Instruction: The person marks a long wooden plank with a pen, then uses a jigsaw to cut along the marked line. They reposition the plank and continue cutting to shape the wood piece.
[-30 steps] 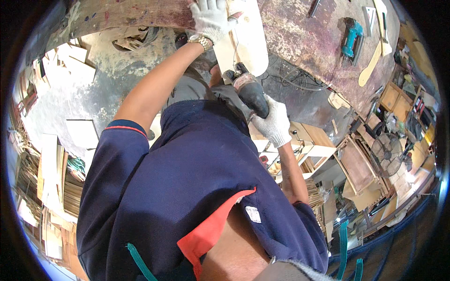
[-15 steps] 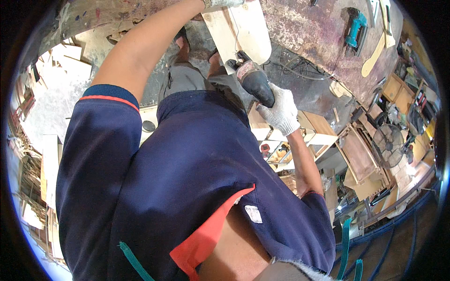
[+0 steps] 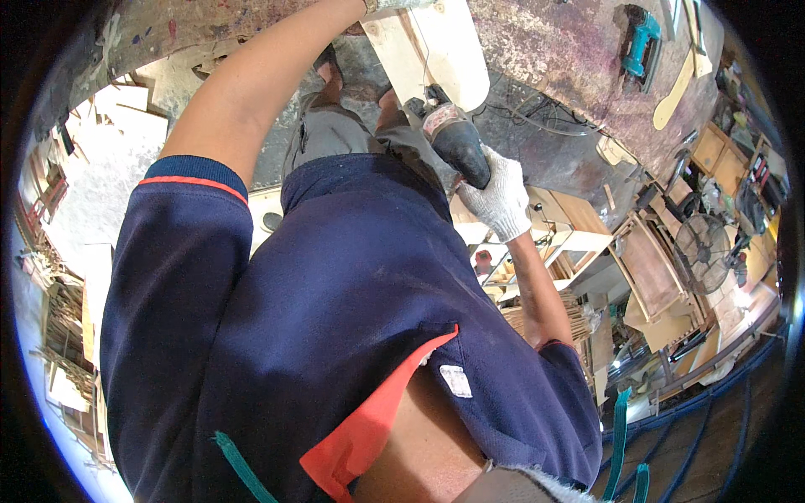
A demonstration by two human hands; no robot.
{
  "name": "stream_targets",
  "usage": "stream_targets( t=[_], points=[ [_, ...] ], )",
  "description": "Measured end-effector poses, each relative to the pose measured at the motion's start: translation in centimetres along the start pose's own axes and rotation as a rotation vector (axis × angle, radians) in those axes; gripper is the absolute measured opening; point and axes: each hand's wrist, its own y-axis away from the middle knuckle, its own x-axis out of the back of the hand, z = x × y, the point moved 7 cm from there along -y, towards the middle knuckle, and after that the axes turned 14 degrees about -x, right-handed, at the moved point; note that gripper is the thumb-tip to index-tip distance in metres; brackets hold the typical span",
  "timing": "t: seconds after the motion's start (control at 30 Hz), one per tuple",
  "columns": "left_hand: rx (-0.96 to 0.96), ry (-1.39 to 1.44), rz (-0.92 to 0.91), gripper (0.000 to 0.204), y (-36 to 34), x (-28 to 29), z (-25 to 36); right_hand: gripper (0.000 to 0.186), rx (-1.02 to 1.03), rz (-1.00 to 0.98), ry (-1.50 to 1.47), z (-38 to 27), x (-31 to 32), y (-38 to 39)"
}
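Note:
My right hand (image 3: 501,197), in a white knit glove, is wrapped round the rear of a dark-bodied jigsaw (image 3: 460,147). The saw's front end is at the near edge of a pale wooden board (image 3: 457,50) with a rounded corner. A thin dark line runs along the board down to the saw; whether it is a cut or a drawn mark I cannot tell. At the top edge of the picture my gloved left hand (image 3: 394,3) is at the board's far part, mostly cut off, its fingers not clear. The blade is hidden.
The board juts over the edge of a stained worktable (image 3: 545,59). A teal power tool (image 3: 641,46) and a thin curved wooden piece (image 3: 673,94) lie on it at the right. Cables (image 3: 553,117) hang below. Wooden cabinets (image 3: 579,222) and a fan (image 3: 703,243) stand to the right.
The jigsaw and my right hand have shifted very slightly up and left. The surroundings at the right sit a little further right in the picture. Both grips look the same.

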Motion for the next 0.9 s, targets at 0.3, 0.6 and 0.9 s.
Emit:
stream_targets(
  t=[0.3, 0.6, 0.9],
  points=[
    [0.012, 0.02, -0.068, 0.055, -0.4, -0.5, 0.3, 0.046, -0.025, 0.066, -0.06, -0.4, 0.0, 0.8],
    [0.01, 0.033, -0.03, 0.056, -0.2, -0.6, 0.1, 0.046, -0.043, 0.127, -0.116, -0.2, -1.1, 1.1],
    [-0.004, 0.028, -0.106, 0.056, -0.7, -0.8, 0.3, 0.051, -0.187, 0.116, -0.235, 0.9, -2.6, 1.2]
  ],
)
